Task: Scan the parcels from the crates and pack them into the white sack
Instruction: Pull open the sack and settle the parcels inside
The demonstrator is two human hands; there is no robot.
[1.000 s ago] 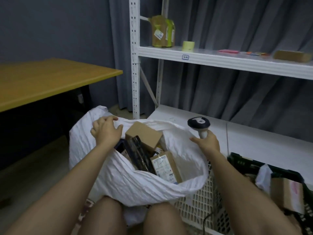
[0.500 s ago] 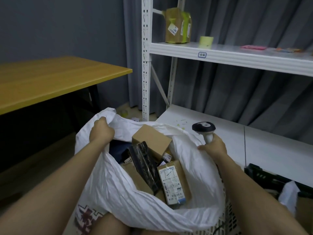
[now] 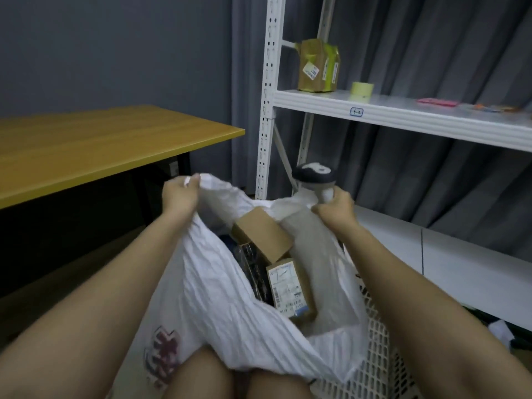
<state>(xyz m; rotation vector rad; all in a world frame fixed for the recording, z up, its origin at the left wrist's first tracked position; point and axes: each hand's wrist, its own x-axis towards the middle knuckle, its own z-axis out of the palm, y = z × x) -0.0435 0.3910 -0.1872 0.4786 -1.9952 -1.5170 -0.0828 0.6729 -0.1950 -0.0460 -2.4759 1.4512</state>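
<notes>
A dark grey wall (image 3: 115, 47) and a grey curtain (image 3: 431, 38) stand behind a white metal shelf (image 3: 403, 119) and a yellow wood worktop (image 3: 100, 145).

The fingers (image 3: 193, 180) of the left hand (image 3: 180, 194) are curled tight on the far left edge of the one white sack (image 3: 218, 298). The right hand (image 3: 335, 207) grips the sack's right edge and, in the same fist, the handle of one scanner (image 3: 315, 180), white with a round dark head. The two hands hold the sack's mouth wide. The sack is thin, crinkly and full of folds, with a red and dark print low on its side.

Inside the sack three parcels show. One plain brown cardboard box (image 3: 262, 236) lies on top. One brown box with a white label (image 3: 288, 286) lies below it. One dark shiny packet (image 3: 253, 269) lies between them and the sack's left wall. More may be hidden underneath.

One white plastic crate (image 3: 377, 367) with small square holes sits just right of the sack.

On the shelf stand one brown and green parcel (image 3: 318, 67) and one pale yellow tape roll (image 3: 362, 89).
</notes>
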